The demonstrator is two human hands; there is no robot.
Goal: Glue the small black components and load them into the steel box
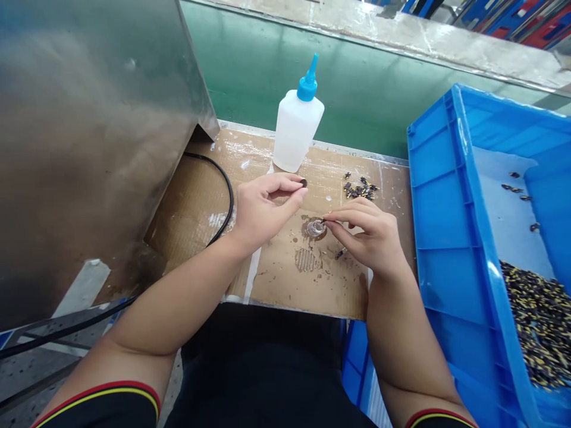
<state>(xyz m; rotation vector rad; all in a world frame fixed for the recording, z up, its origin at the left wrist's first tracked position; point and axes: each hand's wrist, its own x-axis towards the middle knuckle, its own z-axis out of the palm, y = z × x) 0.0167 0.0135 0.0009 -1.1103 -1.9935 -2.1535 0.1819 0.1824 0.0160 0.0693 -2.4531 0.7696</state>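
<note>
My left hand pinches a small dark disc at its 1 o'clock. A squeeze bottle stands beyond it on the cardboard-covered worktop. My right hand, nearer the clear dish at its 9 o'clock, pinches a tiny dark part just above it. Loose parts lie at its 12 o'clock, and a blue crate sits at 3 o'clock.

Small dark part in left hand partly hidden by fingers, type unclear; right hand covers its pinch at clear round piece; blue crate cut off at right edge, loose parts too small to ID.
</note>
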